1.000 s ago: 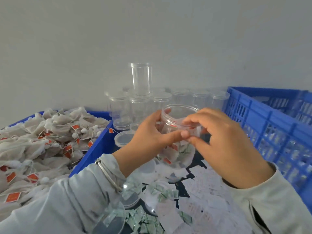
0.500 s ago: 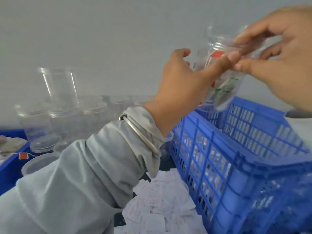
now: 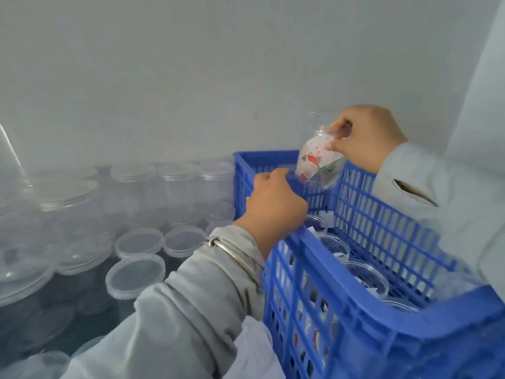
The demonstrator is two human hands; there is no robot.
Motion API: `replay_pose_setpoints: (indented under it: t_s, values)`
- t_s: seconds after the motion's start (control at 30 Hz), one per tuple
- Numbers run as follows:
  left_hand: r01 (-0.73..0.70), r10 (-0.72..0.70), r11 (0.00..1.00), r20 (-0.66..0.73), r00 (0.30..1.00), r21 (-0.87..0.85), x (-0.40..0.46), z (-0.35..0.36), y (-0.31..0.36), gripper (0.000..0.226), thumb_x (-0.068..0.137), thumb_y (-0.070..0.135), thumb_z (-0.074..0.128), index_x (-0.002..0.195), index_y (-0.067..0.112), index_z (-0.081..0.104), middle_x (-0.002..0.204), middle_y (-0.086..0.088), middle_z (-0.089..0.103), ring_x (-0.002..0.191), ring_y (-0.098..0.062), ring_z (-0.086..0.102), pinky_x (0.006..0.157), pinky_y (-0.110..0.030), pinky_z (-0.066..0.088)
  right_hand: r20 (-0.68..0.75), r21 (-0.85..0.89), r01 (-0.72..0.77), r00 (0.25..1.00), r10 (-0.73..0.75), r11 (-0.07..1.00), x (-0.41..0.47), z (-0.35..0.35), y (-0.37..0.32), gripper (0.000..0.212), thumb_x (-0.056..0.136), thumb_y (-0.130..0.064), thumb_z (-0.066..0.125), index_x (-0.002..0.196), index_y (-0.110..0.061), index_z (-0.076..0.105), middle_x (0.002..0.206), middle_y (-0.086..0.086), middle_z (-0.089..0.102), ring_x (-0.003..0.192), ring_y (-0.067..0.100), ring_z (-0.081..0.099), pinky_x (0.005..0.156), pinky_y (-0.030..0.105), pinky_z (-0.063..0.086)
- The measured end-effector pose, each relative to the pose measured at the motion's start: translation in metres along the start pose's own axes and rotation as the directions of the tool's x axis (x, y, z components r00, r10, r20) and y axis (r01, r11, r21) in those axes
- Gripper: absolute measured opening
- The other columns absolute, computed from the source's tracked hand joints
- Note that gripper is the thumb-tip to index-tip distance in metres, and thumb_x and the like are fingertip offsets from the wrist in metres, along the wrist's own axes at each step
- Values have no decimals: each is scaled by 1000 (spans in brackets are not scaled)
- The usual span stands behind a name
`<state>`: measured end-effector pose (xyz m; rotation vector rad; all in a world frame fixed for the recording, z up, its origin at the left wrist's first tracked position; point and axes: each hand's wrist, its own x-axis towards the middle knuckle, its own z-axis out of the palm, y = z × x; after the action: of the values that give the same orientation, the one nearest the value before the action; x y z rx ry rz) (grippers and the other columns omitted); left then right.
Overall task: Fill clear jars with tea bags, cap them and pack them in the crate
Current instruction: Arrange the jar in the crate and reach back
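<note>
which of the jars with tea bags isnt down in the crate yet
The jar held in the right hand, tilted above the crate's far end. The other filled jars already stand in a row inside the crate.

Crate [image 3: 363, 302] right – jars [image 3: 367, 277] inside; capped jars [image 3: 153, 184], loose lids [image 3: 135, 279] left of it.

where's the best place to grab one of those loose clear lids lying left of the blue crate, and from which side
Take the nearest loose lid by its raised rim, coming straight down from above and pinching across the edge. It lies flat with the open side up, so the thin wall is the only part that stands proud. Neighbouring lids crowd its far side, so the near edge looks easier. The blue crate blocks any approach from the right.
</note>
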<state>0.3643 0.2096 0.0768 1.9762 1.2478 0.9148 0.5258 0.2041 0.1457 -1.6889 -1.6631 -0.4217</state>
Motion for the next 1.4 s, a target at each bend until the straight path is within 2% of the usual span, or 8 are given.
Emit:
replay_pose_setpoints:
  t_s: [0.07,0.13,0.27,0.47,0.57,1.0,1.27,1.4]
  values:
    - [185,-187,981,-40,981,-50,-1,4,0,63,82,10,53,141,12,31,144,-10,32,125,-30,41,97,-34,41,46,-34,-17,999,19,999,4,15,8,20,76,-9,76,94,-6,67,90,3,63,94,24,60,75,20,35]
    - [306,-309,914,31,951,-266,-7,6,-5,73,68,15,59,136,6,35,123,-13,49,101,-30,54,78,-35,45,135,-97,9,991,4,995,8,30,13,20,78,-10,74,97,-7,67,101,8,66,99,27,59,79,23,37]
    - [360,-298,807,204,932,-469,-18,5,-13,53,46,17,52,98,6,47,69,-3,43,56,-16,40,61,-30,34,279,-134,49,960,-10,990,18,55,10,19,81,-10,70,100,-11,65,108,10,64,100,27,58,80,26,40]
    - [326,-255,791,205,945,-517,-21,8,-13,31,47,15,52,76,13,42,57,3,42,45,-12,38,53,-27,32,446,-120,77,895,-15,990,26,94,-1,17,83,-1,60,99,4,62,110,20,64,103,35,60,86,37,50]
    - [309,-229,788,212,950,-533,-24,8,-14,26,47,13,50,70,16,40,45,7,38,39,-10,37,51,-26,31,481,-69,70,876,-29,995,25,112,-8,10,86,-6,62,96,-6,61,111,10,63,100,27,58,78,30,44]
    - [316,-237,780,213,948,-541,-16,13,-16,42,46,12,48,87,7,45,78,-10,42,71,-25,43,68,-36,38,496,-120,197,861,-113,973,28,124,-10,41,90,6,43,123,-12,60,122,8,61,109,27,57,81,29,43]
    - [292,-212,771,205,956,-566,-12,17,-22,23,59,8,53,65,19,33,36,12,37,31,-6,38,45,-23,31,469,-271,290,873,-138,918,24,120,-11,54,82,3,48,131,-20,53,125,5,54,121,27,45,86,39,47]
    - [266,-192,767,187,963,-583,-13,18,-23,24,62,8,52,73,20,33,35,16,38,29,-3,38,41,-18,31,535,-275,263,841,-80,925,18,122,-13,43,85,4,45,123,-13,54,117,9,57,103,27,53,81,37,48]
